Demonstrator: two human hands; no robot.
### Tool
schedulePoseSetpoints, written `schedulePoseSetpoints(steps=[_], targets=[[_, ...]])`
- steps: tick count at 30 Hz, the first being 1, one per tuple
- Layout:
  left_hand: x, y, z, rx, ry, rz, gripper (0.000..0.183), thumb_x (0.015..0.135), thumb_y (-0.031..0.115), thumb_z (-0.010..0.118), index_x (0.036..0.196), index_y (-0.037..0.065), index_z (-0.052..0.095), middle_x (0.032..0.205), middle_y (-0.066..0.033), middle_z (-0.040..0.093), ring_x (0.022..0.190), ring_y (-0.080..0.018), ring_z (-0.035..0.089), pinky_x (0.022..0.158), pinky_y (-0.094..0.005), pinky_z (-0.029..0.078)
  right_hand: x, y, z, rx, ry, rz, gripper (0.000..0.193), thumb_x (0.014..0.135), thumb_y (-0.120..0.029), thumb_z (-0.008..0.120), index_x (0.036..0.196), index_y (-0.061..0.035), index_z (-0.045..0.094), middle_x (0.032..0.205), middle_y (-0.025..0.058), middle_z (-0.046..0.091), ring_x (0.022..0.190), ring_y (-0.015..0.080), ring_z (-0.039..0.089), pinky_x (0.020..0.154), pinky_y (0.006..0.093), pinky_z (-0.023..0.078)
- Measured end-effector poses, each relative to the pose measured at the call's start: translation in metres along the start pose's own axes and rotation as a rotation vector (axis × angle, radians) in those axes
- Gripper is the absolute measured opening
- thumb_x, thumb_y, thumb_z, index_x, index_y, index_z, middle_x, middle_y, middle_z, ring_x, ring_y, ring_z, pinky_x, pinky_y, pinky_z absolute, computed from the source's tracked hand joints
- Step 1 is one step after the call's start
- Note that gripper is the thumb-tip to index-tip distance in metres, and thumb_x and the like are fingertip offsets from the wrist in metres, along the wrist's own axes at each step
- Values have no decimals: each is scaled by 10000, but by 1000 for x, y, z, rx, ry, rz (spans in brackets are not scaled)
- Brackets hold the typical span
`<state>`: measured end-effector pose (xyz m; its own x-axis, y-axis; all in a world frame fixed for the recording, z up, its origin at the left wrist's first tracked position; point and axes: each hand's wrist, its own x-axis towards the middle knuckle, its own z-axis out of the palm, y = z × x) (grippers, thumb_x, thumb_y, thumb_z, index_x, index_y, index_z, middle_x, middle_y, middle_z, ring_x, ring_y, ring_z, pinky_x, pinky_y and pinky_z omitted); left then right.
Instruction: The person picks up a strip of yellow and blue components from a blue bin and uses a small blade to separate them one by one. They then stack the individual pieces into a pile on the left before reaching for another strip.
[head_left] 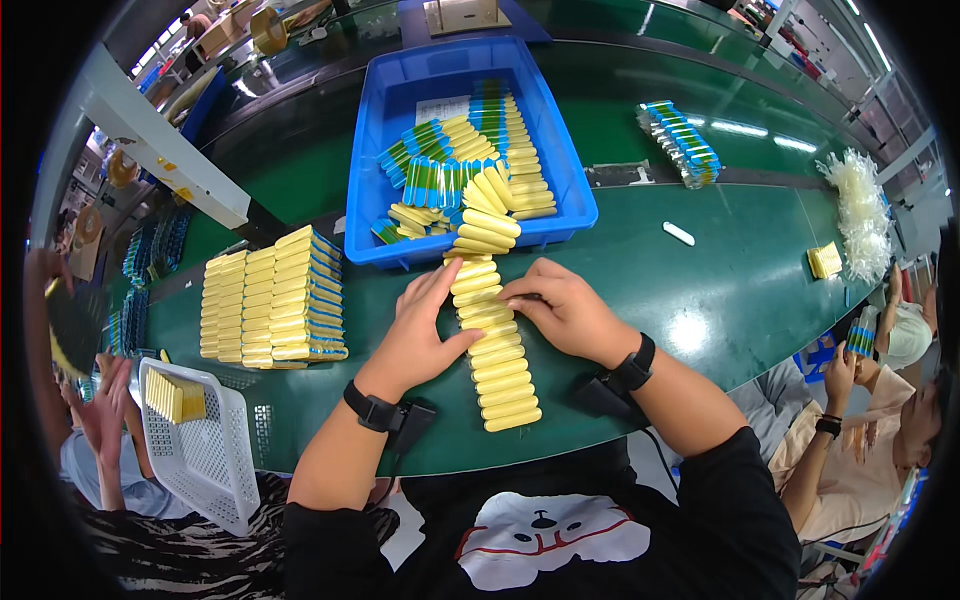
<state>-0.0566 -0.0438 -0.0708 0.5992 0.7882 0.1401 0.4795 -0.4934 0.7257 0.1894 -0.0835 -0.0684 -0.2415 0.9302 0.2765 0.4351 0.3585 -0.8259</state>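
A row of slim yellow rounded packs (502,375) lies on the green table in front of me, running from the blue bin's near edge toward my body. My left hand (425,322) is along the row's left side, thumb and fingers spread, with the thumb tip touching the packs. On the right side, my right hand (565,308) has its thumb and fingertips pinched together against the row's edge; what is between them is hidden. The blue bin (362,190) holds more of these packs, some showing blue-and-green sides. Several yellow packs (487,232) fan over its near rim.
Stacked yellow packs (272,300) stand left of my left hand. A white basket (205,455) sits at the left table edge. To the right are a white oval piece (678,233), a blue-green bundle (680,143) and a clear plastic heap (862,215). Other people work on both sides.
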Motion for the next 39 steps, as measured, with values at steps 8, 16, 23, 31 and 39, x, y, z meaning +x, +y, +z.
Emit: schedulePoseSetpoints(steps=[8,16,23,31,39], targets=[[0,-1,0,1,8,7,934,774,172,820,1566,73,337,1502,-181,456,1411,-355,384,1175,-446,300,3,-4,8,118,26,-10,177,907,-61,696,1081,-70,728,872,101,577,813,257,587,741,357,494],[-1,0,1,-4,15,5,942,765,145,823,1567,64,336,1502,-180,455,1407,-346,388,1173,-438,306,6,-5,18,15,-54,-45,190,904,-80,696,1090,-80,732,882,112,580,830,290,596,744,384,494],[0,1,3,-15,7,-12,938,769,145,825,1565,54,336,1500,-182,454,1405,-343,390,1173,-431,310,0,2,12,-9,-21,-6,164,906,-63,683,1066,-69,721,881,120,574,825,310,594,747,390,497],[1,-2,1,-25,23,-2,921,780,142,823,1560,51,343,1509,-187,453,1407,-339,401,1170,-418,320,-1,6,-15,-61,37,67,149,924,-71,686,1066,-67,728,856,93,589,796,244,590,719,349,486],[-6,8,-9,-426,247,85,454,875,15,712,1315,-16,605,1256,-139,644,1170,-231,603,1033,-333,445,2,10,-18,85,61,72,134,956,-137,679,1054,-59,728,892,89,642,810,202,610,719,316,495]])
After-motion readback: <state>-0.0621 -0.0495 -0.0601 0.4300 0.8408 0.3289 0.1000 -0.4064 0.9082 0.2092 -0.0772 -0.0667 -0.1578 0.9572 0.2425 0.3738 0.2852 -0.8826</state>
